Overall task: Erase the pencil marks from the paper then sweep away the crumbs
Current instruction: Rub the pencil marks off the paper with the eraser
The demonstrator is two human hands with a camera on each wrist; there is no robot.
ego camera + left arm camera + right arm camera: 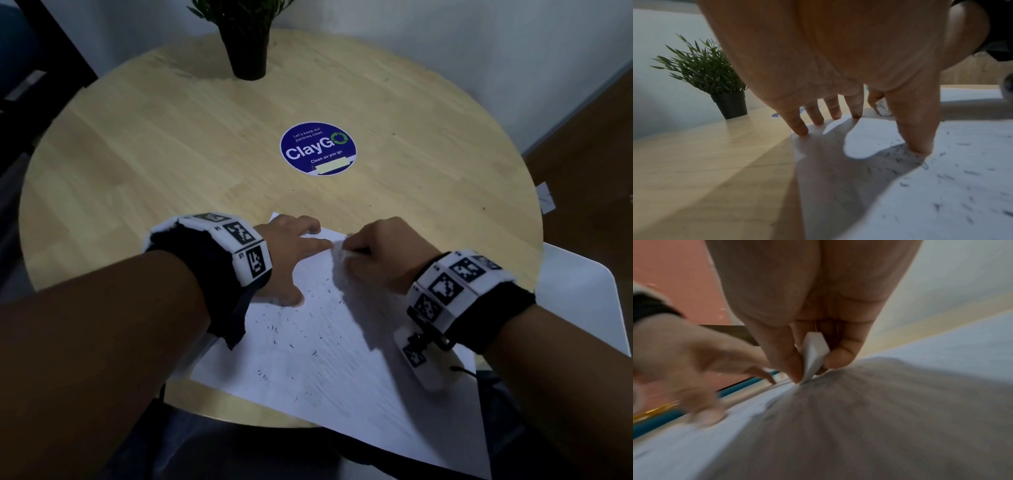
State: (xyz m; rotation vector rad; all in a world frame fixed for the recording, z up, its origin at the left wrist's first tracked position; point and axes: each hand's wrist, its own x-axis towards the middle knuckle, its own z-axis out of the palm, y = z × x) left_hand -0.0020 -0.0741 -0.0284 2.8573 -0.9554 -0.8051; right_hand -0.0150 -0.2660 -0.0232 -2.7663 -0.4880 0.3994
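Observation:
A white sheet of paper (329, 363) lies on the near part of the round wooden table (171, 144), its lower corner hanging past the edge. Several dark eraser crumbs (291, 329) are scattered over its middle. My left hand (291, 246) presses the sheet's far left corner with straight, spread fingers (797, 126). My right hand (376, 250) pinches a white eraser (815, 353) between thumb and fingers, its lower edge touching the paper near the far edge. The same eraser (882, 108) shows just beyond my left thumb. The right wrist view is blurred.
A black potted plant (248, 37) stands at the table's far side. A round blue ClayGo sticker (318, 148) sits in the middle of the tabletop. A white chair seat (582, 301) lies to the right, below the table edge.

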